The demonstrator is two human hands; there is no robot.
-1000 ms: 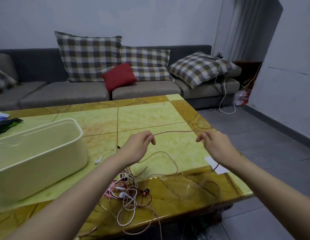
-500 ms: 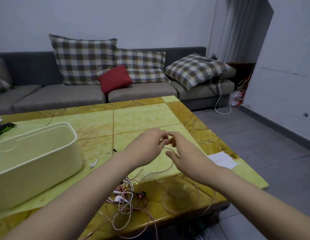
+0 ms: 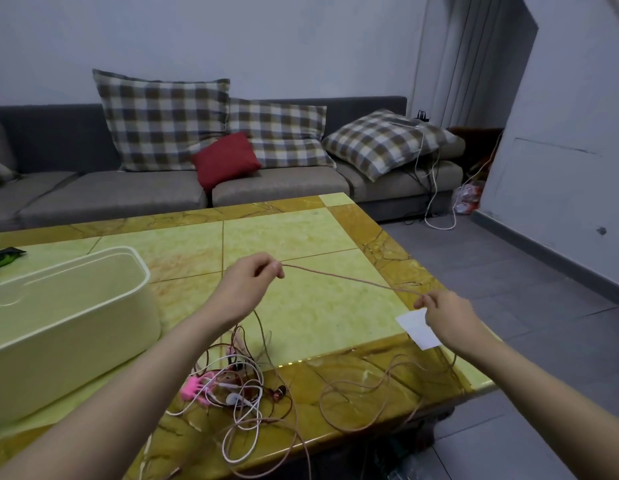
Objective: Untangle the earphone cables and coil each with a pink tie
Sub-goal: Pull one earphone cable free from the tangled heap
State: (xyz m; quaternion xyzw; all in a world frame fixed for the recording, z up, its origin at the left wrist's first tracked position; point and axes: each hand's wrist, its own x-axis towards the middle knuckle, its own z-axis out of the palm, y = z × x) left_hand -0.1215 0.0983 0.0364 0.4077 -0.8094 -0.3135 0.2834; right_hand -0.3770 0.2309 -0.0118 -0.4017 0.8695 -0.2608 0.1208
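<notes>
Living room setup: yellow-and-amber stone coffee table (image 3: 301,237) in front of a grey sofa (image 3: 110,195) with plaid cushions. Both hands are up over the table's right half, each pinching the same thin pinkish-brown cable (image 3: 349,279), so a stretch of it runs taut between them. Left hand (image 3: 247,284) has it between thumb and fingertips. Right hand (image 3: 446,313) same deal, sitting over the table's right edge just above a white paper slip (image 3: 417,330). Below the left hand the cable drops into the tangle (image 3: 242,386) of white and brownish earphone leads at the near edge, with pink ties (image 3: 195,389) lying against its left side. More loops sprawl across the near-right corner, some hanging over the front edge. White bin (image 3: 69,323) fills the left side, near the tangle but not touching. Grey tile floor (image 3: 526,289) opens up right of the table.
</notes>
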